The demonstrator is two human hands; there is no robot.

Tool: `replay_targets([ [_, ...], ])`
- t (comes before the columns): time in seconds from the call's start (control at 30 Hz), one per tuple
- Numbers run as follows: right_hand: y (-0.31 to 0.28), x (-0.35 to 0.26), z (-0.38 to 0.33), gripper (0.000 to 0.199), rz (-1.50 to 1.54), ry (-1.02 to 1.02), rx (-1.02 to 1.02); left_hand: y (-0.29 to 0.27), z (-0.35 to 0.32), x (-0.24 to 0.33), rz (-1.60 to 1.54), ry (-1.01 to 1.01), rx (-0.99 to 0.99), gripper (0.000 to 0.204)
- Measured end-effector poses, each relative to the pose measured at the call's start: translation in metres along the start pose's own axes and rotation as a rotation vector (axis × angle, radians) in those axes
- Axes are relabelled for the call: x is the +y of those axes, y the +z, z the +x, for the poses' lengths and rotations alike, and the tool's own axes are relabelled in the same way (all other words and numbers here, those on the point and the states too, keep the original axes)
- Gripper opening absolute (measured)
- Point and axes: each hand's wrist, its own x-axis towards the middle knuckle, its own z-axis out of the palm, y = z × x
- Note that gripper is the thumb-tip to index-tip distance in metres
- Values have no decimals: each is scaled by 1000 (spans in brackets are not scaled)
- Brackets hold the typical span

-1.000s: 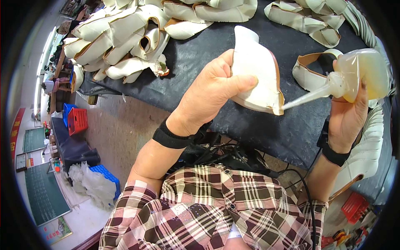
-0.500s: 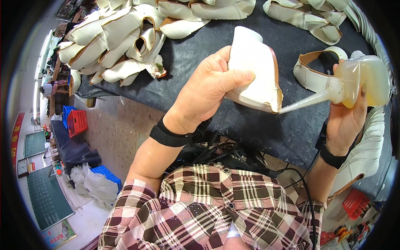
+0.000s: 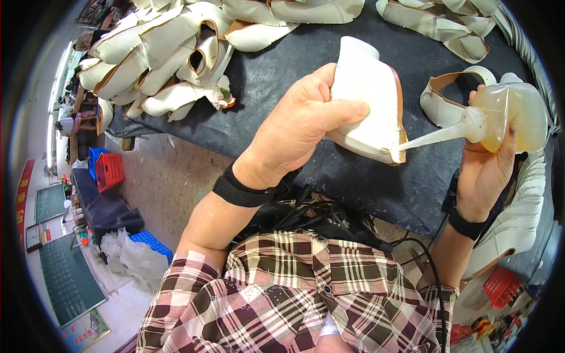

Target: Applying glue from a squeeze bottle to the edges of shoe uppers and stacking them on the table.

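Observation:
Pinched in my left hand [image 3: 312, 117] is a white shoe upper [image 3: 368, 88] with a tan inner edge, held up over the black table. The thumb presses on its white outer face. My right hand [image 3: 485, 167] is wrapped round a translucent squeeze bottle [image 3: 515, 115] holding yellowish liquid. The bottle's long tapered nozzle [image 3: 432, 138] points left, and its tip meets the edge of the upper near the lower right corner. Just behind the bottle lies another white upper [image 3: 442, 100], curved in a loop on the table.
White shoe uppers [image 3: 170, 65] are heaped at the far left of the black table [image 3: 282, 76], with more uppers [image 3: 438, 26] at the far right. A long row of stacked uppers [image 3: 515, 217] runs down the right side. Red crates [image 3: 110, 172] stand on the floor.
The upper in my left hand has shifted slightly right and down. The nozzle tip has risen from the upper's bottom corner a little along its edge. Both grips are unchanged.

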Motion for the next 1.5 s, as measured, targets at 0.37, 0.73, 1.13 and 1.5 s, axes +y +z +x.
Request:
replay_targets([
  [0.37, 4, -4, 1, 52, -49, 28, 6, 0, -2, 4, 38, 0, -19, 40],
  [0.73, -4, -8, 7, 51, -13, 50, 2, 5, 10, -1, 20, -17, -20, 40],
  [1.13, -57, 11, 7, 56, 368, 311, -153, -18, 6, 28, -454, 32, -1, 29],
  [1.5, 58, 35, -9, 46, -463, -36, -128, -63, 3, 241, -449, 692, -81, 17],
])
